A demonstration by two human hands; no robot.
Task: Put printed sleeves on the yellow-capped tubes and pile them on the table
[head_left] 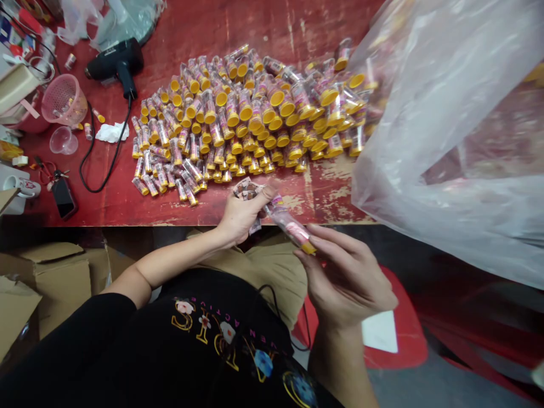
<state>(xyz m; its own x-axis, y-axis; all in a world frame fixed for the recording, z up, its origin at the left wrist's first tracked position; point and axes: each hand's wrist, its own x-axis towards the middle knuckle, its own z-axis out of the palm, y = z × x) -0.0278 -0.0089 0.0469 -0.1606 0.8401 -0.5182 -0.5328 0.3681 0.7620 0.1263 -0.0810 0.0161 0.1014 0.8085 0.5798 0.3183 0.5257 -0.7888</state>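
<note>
A red table (221, 25), its paint worn to pale patches, spanned the upper part of the frame. Open cardboard boxes (63, 283) stood at the lower left; at the lower right, above a grey floor (403, 388), was probably a red stool (408, 340), partly hidden.

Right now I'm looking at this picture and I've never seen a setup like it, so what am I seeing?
There is no machine here, just a person's two bare hands. The picture comes from a camera worn on that person's head, looking forward and down. The right hand holds a clear tube with a yellow end. The left hand holds small printed pieces, too blurred to identify, near the tube's other end. On the red table lies a big pile of similar tubes. Left of it are a black dryer-shaped tool and a pink basket; to the right is a large translucent bag.
</note>
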